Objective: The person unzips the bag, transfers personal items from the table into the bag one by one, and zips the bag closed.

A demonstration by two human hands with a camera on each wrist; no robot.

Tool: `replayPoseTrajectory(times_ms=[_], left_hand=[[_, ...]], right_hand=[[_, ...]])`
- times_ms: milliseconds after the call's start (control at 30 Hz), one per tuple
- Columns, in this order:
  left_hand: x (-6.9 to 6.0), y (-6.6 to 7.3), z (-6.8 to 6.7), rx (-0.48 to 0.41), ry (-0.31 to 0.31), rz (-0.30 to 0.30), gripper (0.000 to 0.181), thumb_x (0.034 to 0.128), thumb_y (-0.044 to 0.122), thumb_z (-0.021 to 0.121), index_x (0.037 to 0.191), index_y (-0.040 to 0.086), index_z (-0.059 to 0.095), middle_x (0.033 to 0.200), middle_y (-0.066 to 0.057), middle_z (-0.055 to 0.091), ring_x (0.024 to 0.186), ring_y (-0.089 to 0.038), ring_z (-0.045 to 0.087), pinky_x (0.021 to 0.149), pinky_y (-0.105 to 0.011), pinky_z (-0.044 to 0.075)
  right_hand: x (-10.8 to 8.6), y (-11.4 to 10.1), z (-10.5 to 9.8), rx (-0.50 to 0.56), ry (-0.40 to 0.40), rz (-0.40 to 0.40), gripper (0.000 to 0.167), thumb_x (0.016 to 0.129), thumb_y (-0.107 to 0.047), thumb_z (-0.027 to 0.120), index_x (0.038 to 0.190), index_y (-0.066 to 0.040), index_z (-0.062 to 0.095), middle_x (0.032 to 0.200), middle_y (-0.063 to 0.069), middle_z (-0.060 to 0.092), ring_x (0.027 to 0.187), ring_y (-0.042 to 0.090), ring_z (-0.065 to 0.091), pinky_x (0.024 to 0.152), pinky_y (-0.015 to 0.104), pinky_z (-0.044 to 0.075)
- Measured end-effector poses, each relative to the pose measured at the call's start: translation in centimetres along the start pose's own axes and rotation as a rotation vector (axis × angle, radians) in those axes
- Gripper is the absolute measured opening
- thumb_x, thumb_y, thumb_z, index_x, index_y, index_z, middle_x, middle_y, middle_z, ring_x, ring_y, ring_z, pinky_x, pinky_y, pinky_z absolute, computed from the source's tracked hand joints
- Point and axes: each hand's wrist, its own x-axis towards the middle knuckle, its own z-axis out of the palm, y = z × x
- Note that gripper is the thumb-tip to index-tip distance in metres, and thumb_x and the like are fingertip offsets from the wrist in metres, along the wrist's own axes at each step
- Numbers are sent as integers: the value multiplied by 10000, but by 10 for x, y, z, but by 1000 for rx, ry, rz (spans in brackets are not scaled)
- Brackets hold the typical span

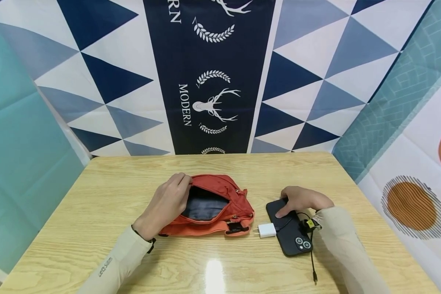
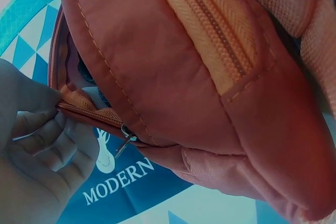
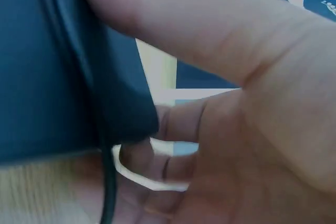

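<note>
Bag of red-orange fabric [image 1: 238,203] sits on the pale wooden table [image 1: 183,269], already unzipped, its rim pinched in the left hand [image 1: 170,199]. Still outside it are a rectangular black phone [image 1: 288,236], a white plastic plug charger [image 1: 267,230] and a thin black cable [image 1: 313,263]; the right hand [image 1: 304,198] pinches the phone's far end. Whether it is lifted cannot be told; the bag's depths are hidden.
</note>
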Motion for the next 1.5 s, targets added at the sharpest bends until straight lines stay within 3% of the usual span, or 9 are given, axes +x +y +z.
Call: replayPoseTrajectory(times_ms=[233,533,733,967,1200,1367,1500], left_hand=[[2,1,-2,-13,-6,-7,93,910,17,672,995,35,637,913,-73,592,848,-196,605,679,-307,556],[2,1,-5,-33,-24,-25,71,932,23,651,1001,30,642,916,-74,591,855,-196,603,684,-306,554],[1,1,-3,-32,-25,-28,79,925,21,656,1001,33,638,912,-71,590,849,-192,604,679,-304,554],[1,0,-2,-31,-30,-29,102,908,16,682,997,36,639,907,-66,590,839,-187,602,688,-301,554],[1,0,-3,-50,-27,-26,97,907,12,683,990,37,639,900,-62,587,832,-181,602,704,-301,557],[1,1,-3,-106,-28,-25,94,915,10,673,998,41,642,915,-58,596,841,-175,602,724,-297,552],[1,1,-3,-154,-33,-28,86,925,3,654,1003,38,647,917,-56,598,833,-166,596,723,-295,546]], right_hand=[[-3,0,-10,178,81,-131,303,905,-227,740,1026,-11,565,859,76,553,698,198,505,607,329,424],[-13,-13,-25,281,153,-240,216,1002,-156,605,1131,5,542,943,137,649,705,252,640,569,398,553],[-25,-33,-27,115,328,-285,173,992,-160,626,1124,-74,555,932,63,655,638,186,574,570,331,492],[-38,-62,-23,-46,483,-355,159,964,-127,665,1094,-107,577,703,-20,553,498,70,401,531,271,412],[-50,-85,-15,-152,596,-468,167,953,-94,672,1059,-141,552,780,-6,625,535,27,480,513,237,448],[-58,-101,-7,-201,639,-527,197,932,-68,691,1029,-151,541,839,6,687,608,26,580,540,221,485],[-62,-114,0,-250,675,-565,189,926,-71,696,996,-151,539,816,-26,695,606,-3,569,534,205,472]])
